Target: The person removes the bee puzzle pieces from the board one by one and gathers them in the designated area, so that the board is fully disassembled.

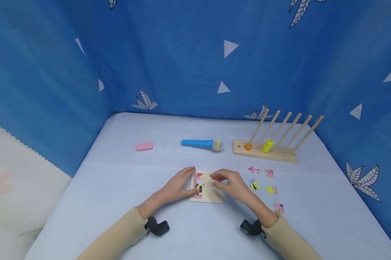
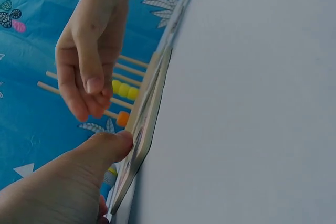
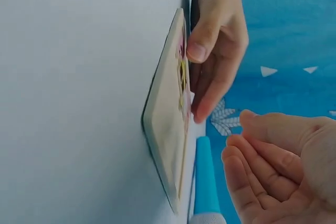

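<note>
A wooden puzzle board (image 1: 213, 195) lies on the table, with pink picture pieces (image 1: 198, 177) fitted along its left side and bare wood to the right. My left hand (image 1: 176, 186) rests at the board's left edge. Its thumb lies on the fitted pieces while the fingers extend along the edge toward the upper left corner. Over the bare part hovers my right hand (image 1: 231, 183), apart from the board, fingers loosely bent. No piece shows between its thumb and fingers in the right wrist view. Several loose puzzle pieces (image 1: 271, 190) lie right of this hand.
A blue toy microphone (image 1: 196, 143) lies beyond the board, and a pink block (image 1: 144, 146) sits farther left. At the back right stands a wooden peg rack (image 1: 279, 156) with upright rods and orange and yellow beads. Blue patterned cloth (image 1: 195, 65) hangs behind the table.
</note>
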A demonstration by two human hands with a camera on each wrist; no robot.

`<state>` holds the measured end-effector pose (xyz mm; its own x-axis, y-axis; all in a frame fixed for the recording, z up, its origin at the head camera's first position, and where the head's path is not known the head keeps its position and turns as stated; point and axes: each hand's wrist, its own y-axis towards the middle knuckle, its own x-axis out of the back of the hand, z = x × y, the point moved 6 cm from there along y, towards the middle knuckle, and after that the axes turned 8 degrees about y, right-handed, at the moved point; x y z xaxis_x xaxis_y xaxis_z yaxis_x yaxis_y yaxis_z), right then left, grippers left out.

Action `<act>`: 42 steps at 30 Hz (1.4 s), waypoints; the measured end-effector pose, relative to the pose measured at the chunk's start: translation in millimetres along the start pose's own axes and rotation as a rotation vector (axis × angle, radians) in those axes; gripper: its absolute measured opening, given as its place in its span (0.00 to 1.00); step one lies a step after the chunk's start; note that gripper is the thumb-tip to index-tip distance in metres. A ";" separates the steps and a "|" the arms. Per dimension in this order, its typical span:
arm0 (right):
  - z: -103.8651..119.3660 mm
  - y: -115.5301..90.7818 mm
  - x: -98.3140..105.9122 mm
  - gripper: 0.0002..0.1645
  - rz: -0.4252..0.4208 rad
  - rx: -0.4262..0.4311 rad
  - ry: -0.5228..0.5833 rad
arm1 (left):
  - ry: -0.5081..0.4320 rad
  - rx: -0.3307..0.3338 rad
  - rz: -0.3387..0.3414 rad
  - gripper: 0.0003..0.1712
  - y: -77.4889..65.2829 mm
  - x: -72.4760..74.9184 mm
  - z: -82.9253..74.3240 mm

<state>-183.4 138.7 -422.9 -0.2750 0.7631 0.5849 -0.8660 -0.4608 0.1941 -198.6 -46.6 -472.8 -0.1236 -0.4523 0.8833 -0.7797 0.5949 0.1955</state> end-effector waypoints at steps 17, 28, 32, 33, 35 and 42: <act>-14.3 31.2 -40.0 0.09 -0.038 0.034 -0.083 | 0.017 0.037 0.047 0.47 1.0 -4.2 -0.6; -14.7 34.8 -43.0 0.09 -0.066 0.025 -0.055 | 0.014 0.038 0.042 0.47 0.4 -3.6 0.4; -15.2 36.8 -43.2 0.08 -0.066 0.027 -0.052 | 0.010 0.036 0.042 0.47 0.4 -3.4 -0.2; -14.8 37.2 -43.3 0.08 -0.065 0.034 -0.057 | 0.011 0.035 0.041 0.47 0.5 -3.3 -0.2; -14.0 37.8 -44.0 0.09 -0.063 0.048 -0.079 | 0.013 0.034 0.040 0.47 0.8 -3.3 -0.1; -8.8 37.5 -44.2 0.09 -0.065 0.084 -0.152 | 0.018 0.035 0.041 0.47 1.0 -3.5 0.5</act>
<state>-207.3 91.8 -448.5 -0.1482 0.7180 0.6801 -0.8403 -0.4541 0.2963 -199.2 -44.7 -475.9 -0.1450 -0.4162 0.8976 -0.7953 0.5888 0.1445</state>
